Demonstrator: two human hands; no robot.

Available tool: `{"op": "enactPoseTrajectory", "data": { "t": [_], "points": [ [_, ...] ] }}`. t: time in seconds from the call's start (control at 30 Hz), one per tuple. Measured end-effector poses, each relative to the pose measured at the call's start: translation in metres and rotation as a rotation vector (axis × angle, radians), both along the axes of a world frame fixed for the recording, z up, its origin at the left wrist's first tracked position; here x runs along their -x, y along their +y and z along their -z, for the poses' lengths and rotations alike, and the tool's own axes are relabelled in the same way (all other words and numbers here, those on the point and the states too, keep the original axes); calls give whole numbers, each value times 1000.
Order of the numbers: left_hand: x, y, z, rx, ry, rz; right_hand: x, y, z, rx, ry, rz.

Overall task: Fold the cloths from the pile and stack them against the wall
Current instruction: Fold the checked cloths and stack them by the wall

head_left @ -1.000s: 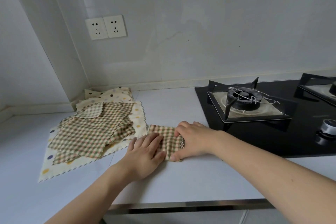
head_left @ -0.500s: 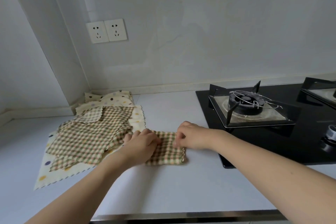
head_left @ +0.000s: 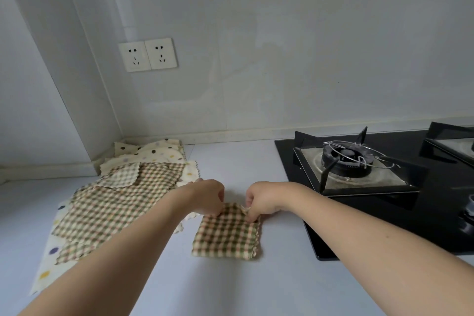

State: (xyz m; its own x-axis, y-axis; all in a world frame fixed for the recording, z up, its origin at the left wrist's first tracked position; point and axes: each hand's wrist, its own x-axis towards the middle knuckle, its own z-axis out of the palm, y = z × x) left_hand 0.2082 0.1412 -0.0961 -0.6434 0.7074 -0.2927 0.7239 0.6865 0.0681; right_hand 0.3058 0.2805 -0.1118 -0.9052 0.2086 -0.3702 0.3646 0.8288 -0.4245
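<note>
The left hand was found with its fingers curled down onto the far left corner of the folded checked cloth, pinching that edge. The right hand gripped the far right corner in like manner, a raised lip of fabric visible under its fingers. Both hands sat at the cloth's far edge, side by side and level, neither nearer than the other.

The folded checked cloth lay flat on the tabletop and extended from the hands toward the person (its long axis running roughly near to far). It was just right of the pile of unfolded cloths, with a narrow gap of bare tabletop between the two.

Judgement: the cloth appeared fully folded and held ready for transfer. The wall lay beyond the hands, away from the person, so the move would carry the cloth forward, over open tabletop. A spotted cloth already rested in the corner against the wall, behind the pile. The stove stood to the right, near the right forearm.
</note>
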Motion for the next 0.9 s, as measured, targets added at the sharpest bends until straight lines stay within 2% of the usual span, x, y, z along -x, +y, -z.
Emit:
{"op": "enactPoseTrajectory", "data": {
  "t": [0.23, 0.4, 0.67, 0.8, 0.9],
  "points": [
    [-33, -23, -39, -150, -7, 112, -54, 2, -45, 224, 278, 24],
    [-65, -29, -75, -234, 95, 174, -88, 4, -74, 141, 441, -12],
    [-50, 17, -74, -174, 134, 177, -74, 36, -74, -38, 365, -12],
    [-24, 58, -66, -90, 2, 188, -51, 71, -79, 18, 327, 72],
    [-14, 82, -87, -22, -119, 170, -44, 94, -104, 52, 258, 110]
  ]
}}
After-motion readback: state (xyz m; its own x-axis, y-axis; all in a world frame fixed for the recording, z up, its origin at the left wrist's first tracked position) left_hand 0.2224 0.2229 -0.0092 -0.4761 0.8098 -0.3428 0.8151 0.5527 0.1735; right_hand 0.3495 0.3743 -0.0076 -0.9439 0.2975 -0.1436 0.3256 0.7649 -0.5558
